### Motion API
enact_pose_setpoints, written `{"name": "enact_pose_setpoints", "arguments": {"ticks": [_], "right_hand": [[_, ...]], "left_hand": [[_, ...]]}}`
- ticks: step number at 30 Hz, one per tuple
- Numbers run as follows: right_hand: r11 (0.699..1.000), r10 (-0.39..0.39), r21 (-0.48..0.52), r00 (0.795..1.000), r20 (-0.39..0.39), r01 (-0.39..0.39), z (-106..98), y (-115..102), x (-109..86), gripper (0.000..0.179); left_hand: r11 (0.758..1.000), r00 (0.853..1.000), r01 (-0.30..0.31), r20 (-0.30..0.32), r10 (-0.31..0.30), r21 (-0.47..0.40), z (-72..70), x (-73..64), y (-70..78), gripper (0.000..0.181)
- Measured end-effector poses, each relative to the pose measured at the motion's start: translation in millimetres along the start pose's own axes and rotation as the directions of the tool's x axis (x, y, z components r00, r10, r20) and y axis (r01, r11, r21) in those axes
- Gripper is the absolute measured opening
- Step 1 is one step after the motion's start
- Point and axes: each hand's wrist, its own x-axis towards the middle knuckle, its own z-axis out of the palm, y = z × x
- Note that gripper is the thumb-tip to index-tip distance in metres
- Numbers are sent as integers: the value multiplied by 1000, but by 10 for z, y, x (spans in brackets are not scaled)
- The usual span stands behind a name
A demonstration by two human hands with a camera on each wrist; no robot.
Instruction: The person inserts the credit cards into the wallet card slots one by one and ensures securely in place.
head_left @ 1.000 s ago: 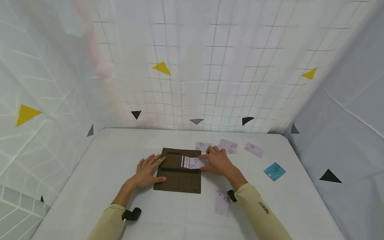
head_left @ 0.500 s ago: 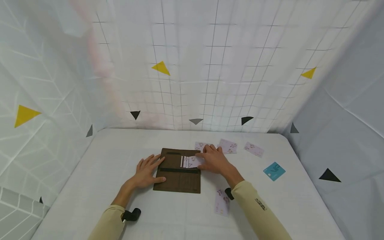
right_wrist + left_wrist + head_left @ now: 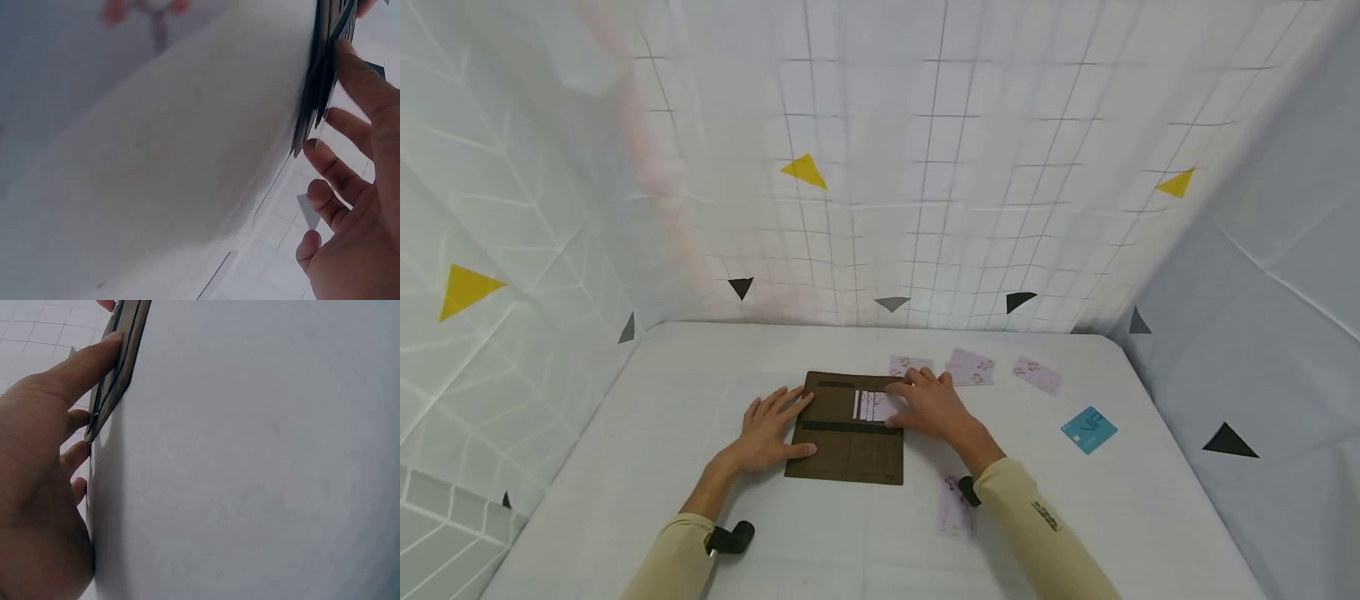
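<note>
A brown bifold wallet point(image 3: 823, 460) lies open on the white table, its fold running across the middle. My left hand point(image 3: 765, 436) rests at the wallet's left side, fingers spread over the upper part and thumb on the lower part. My right hand point(image 3: 937, 408) pinches a pale pink flowered card point(image 3: 886, 406) at the upper part's right edge. Most of that card lies over the slots, its right end covered by my fingers. Edges of several pale cards point(image 3: 863, 405) show in the slots to its left. In the right wrist view, the thumb point(image 3: 362, 78) presses near the wallet edge.
Behind my right hand lie several pink flowered cards point(image 3: 972, 367) on the table. A teal VIP card point(image 3: 1089, 429) sits farther right. Another flowered card point(image 3: 953, 512) lies nearer, partly under my right wrist's camera point(image 3: 967, 491). White sheets surround the table.
My right hand has moved left with the pinched card, which now lies farther over the wallet's slots. The left hand has stayed at the wallet's left side.
</note>
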Motion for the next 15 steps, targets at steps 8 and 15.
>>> {"name": "enact_pose_setpoints", "arguments": {"ticks": [8, 15], "right_hand": [[997, 74, 0, 997, 13, -74, -53, 125, -111, 59], [999, 44, -29, 999, 1, -43, -42, 155, -95, 56]], "left_hand": [[1000, 1000, 11, -8, -10, 24, -17, -2, 18, 89], [1000, 1000, 1, -7, -1, 11, -6, -1, 24, 89]]}}
